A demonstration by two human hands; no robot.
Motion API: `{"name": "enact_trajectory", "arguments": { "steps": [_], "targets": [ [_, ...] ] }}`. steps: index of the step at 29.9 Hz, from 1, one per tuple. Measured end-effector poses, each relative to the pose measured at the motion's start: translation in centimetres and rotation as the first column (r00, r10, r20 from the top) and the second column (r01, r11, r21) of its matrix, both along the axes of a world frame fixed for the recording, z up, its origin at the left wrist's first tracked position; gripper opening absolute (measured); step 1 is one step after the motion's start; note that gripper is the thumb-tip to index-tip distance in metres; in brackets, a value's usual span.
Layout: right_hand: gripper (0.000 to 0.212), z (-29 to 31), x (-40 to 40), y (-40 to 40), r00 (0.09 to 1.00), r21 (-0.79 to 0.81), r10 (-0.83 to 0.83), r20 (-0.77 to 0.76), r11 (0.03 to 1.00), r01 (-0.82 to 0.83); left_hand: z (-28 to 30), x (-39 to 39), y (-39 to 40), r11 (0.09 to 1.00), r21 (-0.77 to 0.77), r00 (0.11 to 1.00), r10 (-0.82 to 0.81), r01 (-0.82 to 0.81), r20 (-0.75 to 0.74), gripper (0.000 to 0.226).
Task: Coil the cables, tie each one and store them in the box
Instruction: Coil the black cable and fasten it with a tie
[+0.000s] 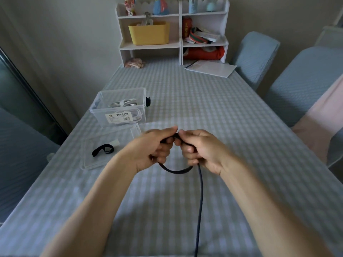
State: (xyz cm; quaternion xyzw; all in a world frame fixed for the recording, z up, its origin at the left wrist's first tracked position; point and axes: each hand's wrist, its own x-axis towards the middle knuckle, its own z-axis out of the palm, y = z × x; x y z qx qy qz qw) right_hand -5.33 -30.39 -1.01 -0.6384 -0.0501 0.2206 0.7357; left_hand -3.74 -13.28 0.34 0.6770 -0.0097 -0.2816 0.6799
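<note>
Head view: both hands raised over the middle of the table [185, 93], near its front half. Left hand [155, 145] has fingers curled round a dark cable [200, 197], thumb on top. Right hand [199, 147] also grips the cable, fingers wrapped round it, fingertips nearly touching the left thumb. Cable forms a short loop hanging between and under the two hands; one long strand drops from the right hand toward the front edge and runs out of view at the bottom.

Clear plastic box [118, 106] sits toward the left edge, well apart from the hands, open, with white coiled cables [124, 103] inside. Small dark object just beside the box's right wall, cannot tell what it is. Clear lid [111, 145] lies flat just in front of the box, near the left hand. Black strap tie [103, 150] and a small white piece rest on the lid.

White shelf unit [172, 32] stands at the far edge, yellow bin [149, 33] in its left compartment. White paper sheet [211, 68] near the far right corner. Blue-covered chairs [304, 71] along the right side.
</note>
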Motion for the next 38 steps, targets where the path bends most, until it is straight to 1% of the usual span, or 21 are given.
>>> {"name": "enact_trajectory", "arguments": {
  "steps": [2,4,7,9,11,13,15,17,18,20,23,26,28,29,31,32,33,34,35,37,38],
  "targets": [
    [0.036,-0.1,-0.2,0.1,0.998,0.138,0.006,-0.069,0.990,0.004,0.1,0.2,-0.6,0.993,-0.079,0.996,0.085,-0.087,-0.022,0.043],
    [0.036,-0.4,-0.5,0.1,0.992,0.265,0.054,-0.118,0.964,-0.021,0.1,0.5,-0.3,0.963,-0.219,0.985,0.137,-0.157,-0.100,0.046],
    [0.032,-0.7,-0.4,0.4,0.985,0.397,0.072,-0.158,0.918,-0.003,-0.2,0.4,0.5,0.891,-0.381,0.960,0.172,-0.247,-0.220,0.040],
    [0.031,-0.7,0.0,0.7,0.980,0.468,0.040,-0.193,0.882,0.056,-0.4,0.3,0.7,0.863,-0.433,0.956,0.170,-0.261,-0.238,0.038],
    [0.032,-0.6,0.2,1.0,0.976,0.496,0.021,-0.218,0.863,0.093,-0.4,0.2,0.8,0.874,-0.428,0.967,0.150,-0.228,-0.208,0.039],
    [0.034,-0.6,0.2,0.9,0.981,0.420,-0.016,-0.196,0.902,0.099,-0.1,0.1,0.6,0.925,-0.337,0.978,0.121,-0.173,-0.171,0.042],
    [0.035,-0.5,0.0,0.8,0.991,0.256,-0.052,-0.125,0.963,0.082,0.2,0.0,0.5,0.978,-0.169,0.987,0.104,-0.124,-0.123,0.046],
    [0.036,-0.3,-0.2,0.8,0.996,0.155,-0.052,-0.077,0.986,0.063,0.4,0.2,0.0,0.996,-0.024,0.994,0.079,-0.081,-0.072,0.047],
    [0.034,-0.2,-0.2,0.8,0.997,0.145,-0.048,-0.064,0.988,0.057,0.5,0.3,-0.3,0.997,-0.003,0.995,0.081,-0.081,-0.058,0.047],
    [0.027,-0.1,-0.4,0.7,0.998,0.184,-0.038,-0.046,0.982,0.046,0.5,0.5,-0.7,0.986,-0.078,0.987,0.141,-0.147,-0.079,0.048],
    [0.020,-0.4,-0.5,0.5,0.999,0.249,-0.021,-0.027,0.968,0.027,0.4,0.8,-0.4,0.912,-0.287,0.951,0.248,-0.294,-0.187,0.048],
    [0.024,-0.5,-0.3,1.2,0.993,0.334,-0.081,-0.086,0.937,0.106,0.2,0.6,0.1,0.857,-0.363,0.925,0.295,-0.366,-0.237,0.046],
    [0.027,-0.3,-0.2,1.8,0.985,0.322,-0.128,-0.119,0.933,0.160,0.5,0.3,0.1,0.889,-0.299,0.933,0.292,-0.346,-0.212,0.043],
    [0.028,-0.2,-0.2,1.8,0.985,0.253,-0.142,-0.094,0.954,0.162,0.9,0.2,0.0,0.927,-0.215,0.946,0.272,-0.307,-0.178,0.042],
    [0.030,-0.2,-0.3,1.6,0.992,0.070,-0.128,-0.006,0.989,0.128,1.5,0.1,-0.3,0.982,0.028,0.978,0.189,-0.187,-0.093,0.041],
    [0.032,-0.1,-0.3,1.5,0.993,0.009,-0.113,0.017,0.994,0.113,1.7,0.2,-0.5,0.983,0.136,0.990,0.134,-0.125,-0.054,0.042],
    [0.032,-0.1,-0.3,1.3,0.994,-0.016,-0.108,0.010,0.994,0.108,1.7,0.4,-0.7,0.976,0.202,0.995,0.090,-0.081,-0.035,0.042],
    [0.032,-0.1,-0.3,1.2,0.995,-0.011,-0.104,-0.002,0.995,0.104,1.7,0.6,-0.9,0.974,0.220,0.997,0.066,-0.056,-0.038,0.042],
    [0.028,-0.1,-0.3,0.9,0.996,0.010,-0.094,0.007,0.996,0.094,1.7,1.0,-1.0,0.980,0.195,0.997,0.058,-0.046,-0.059,0.045],
    [0.011,-0.3,-0.4,0.3,0.994,0.023,-0.054,0.093,0.998,0.052,1.6,1.6,-0.8,0.994,0.079,0.985,0.086,-0.075,-0.147,0.050],
    [0.007,-0.5,-0.5,0.0,0.990,-0.001,-0.040,0.139,0.999,0.041,1.5,1.9,-0.7,0.995,0.018,0.975,0.104,-0.103,-0.195,0.051]
  ]
}}
